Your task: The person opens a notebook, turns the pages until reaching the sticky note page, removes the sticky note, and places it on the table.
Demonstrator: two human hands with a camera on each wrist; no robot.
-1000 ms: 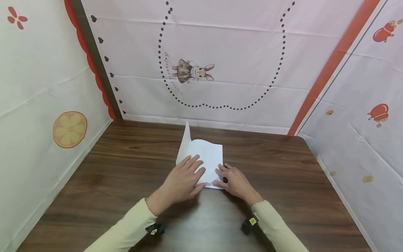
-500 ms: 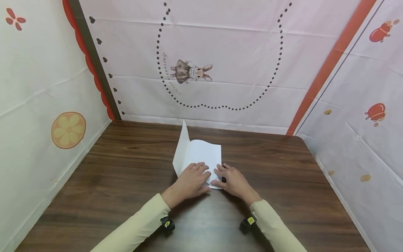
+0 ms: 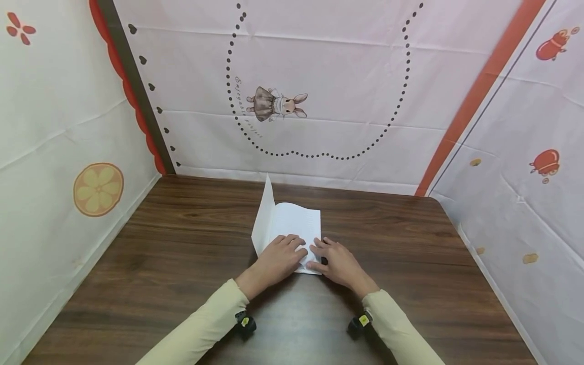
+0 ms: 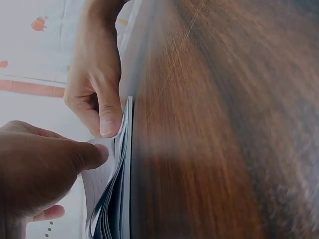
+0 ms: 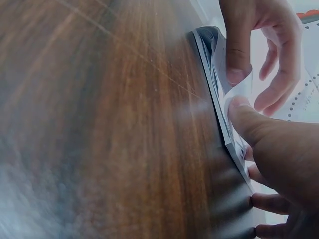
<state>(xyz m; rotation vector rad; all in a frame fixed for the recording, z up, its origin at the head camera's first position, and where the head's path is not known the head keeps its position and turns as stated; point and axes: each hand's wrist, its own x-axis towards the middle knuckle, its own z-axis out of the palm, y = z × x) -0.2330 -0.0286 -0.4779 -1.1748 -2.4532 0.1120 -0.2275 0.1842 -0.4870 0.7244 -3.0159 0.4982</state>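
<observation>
A notebook point(image 3: 298, 218) with white ruled pages lies spread on the table, its left leaf point(image 3: 263, 218) standing up at a slant. My left hand point(image 3: 279, 259) reaches across the lower pages, palm down. In the right wrist view its thumb point(image 5: 238, 74) is against a lifted page corner point(image 5: 243, 85), with the other fingers apart from it. At the lower right corner, my right hand point(image 3: 339, 262) holds the notebook's edge. Its thumb point(image 5: 240, 102) presses on the raised page, while some fingertips point(image 5: 256, 200) rest on the table beside the notebook.
The brown wood-grain table point(image 3: 191, 238) surrounds the notebook. White printed cloth point(image 3: 347, 91) hangs behind, and more cloth walls flank both sides. A black wrist camera point(image 3: 246, 324) sits under the left sleeve, another camera point(image 3: 358, 324) under the right.
My left hand has moved right and nearer the lower page corner, its fingers more bent. The standing leaf leans slightly farther left. My right hand stays in place.
</observation>
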